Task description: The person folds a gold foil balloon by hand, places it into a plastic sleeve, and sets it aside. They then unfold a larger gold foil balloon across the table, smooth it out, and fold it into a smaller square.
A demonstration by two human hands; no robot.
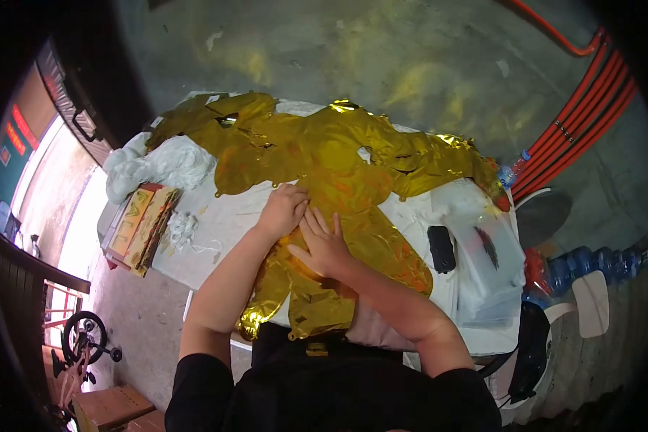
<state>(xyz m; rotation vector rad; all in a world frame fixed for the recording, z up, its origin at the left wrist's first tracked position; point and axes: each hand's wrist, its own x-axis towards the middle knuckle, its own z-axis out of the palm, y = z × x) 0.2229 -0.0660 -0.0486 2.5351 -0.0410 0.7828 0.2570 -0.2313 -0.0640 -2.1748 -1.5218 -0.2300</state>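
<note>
A flat, uninflated gold foil balloon (367, 248) lies across the near side of the table, its lower end hanging at my lap. My left hand (284, 209) is closed at the balloon's left edge, fingers curled down on the foil. Just right of it, my right hand (322, 243) lies flat with its fingers stretched out, pressing on the same foil. The two hands nearly touch at the fingertips. More crumpled gold foil (259, 144) spreads behind them over the far half of the table, and its overlaps hide where one piece ends.
White string bundles (183, 162) lie at left, above a patterned cardboard box (142, 227). On the right are a black pouch (441, 248) and clear plastic bags (486, 263). Orange pipes (579, 108) and large blue bottles (583, 266) stand beyond the table (209, 216).
</note>
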